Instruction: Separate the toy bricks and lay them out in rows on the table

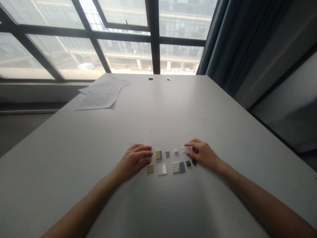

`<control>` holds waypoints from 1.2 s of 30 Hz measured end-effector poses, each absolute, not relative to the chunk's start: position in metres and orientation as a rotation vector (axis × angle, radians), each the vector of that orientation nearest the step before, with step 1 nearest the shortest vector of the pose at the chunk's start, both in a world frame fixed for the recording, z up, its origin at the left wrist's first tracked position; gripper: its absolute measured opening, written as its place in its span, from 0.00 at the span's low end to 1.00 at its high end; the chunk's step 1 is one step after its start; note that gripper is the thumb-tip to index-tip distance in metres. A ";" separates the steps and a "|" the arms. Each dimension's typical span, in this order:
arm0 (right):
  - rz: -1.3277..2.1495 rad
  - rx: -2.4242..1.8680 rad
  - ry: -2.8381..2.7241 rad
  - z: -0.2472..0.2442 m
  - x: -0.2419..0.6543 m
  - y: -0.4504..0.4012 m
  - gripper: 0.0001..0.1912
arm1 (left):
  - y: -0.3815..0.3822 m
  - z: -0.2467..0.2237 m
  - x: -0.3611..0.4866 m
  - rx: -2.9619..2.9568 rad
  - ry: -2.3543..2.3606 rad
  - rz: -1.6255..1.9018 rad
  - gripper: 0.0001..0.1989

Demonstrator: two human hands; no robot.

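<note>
My left hand (138, 158) rests on the table with its fingers curled round a yellow toy brick (148, 158), which they partly cover. Just below it lies another yellow brick (150, 169). My right hand (201, 152) has its thumb and index finger apart, beside a small white piece (183, 150); whether they touch it I cannot tell. Under that hand are a black piece (194, 162) and a dark block (188, 163). Between the hands sit a yellow-and-grey brick (158, 155), a small grey piece (167, 154) and a tiny white piece (176, 152).
Nearer me lie a clear-and-white flat piece (162, 169), a white studded plate (175, 168) and a dark grey studded plate (182, 167). Printed paper sheets (101, 96) are at the far left of the white table (168, 115). Windows and a dark curtain (223, 49) stand beyond.
</note>
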State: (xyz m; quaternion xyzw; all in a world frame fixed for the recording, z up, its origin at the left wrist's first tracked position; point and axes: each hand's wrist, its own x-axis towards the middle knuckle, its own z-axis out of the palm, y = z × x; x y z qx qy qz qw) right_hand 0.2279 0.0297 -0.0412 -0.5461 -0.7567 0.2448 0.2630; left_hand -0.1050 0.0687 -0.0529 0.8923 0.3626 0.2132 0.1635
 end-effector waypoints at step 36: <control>0.515 -1.496 -2.032 -0.030 0.224 0.026 0.11 | 0.061 -0.052 -0.104 2.505 1.043 0.726 0.11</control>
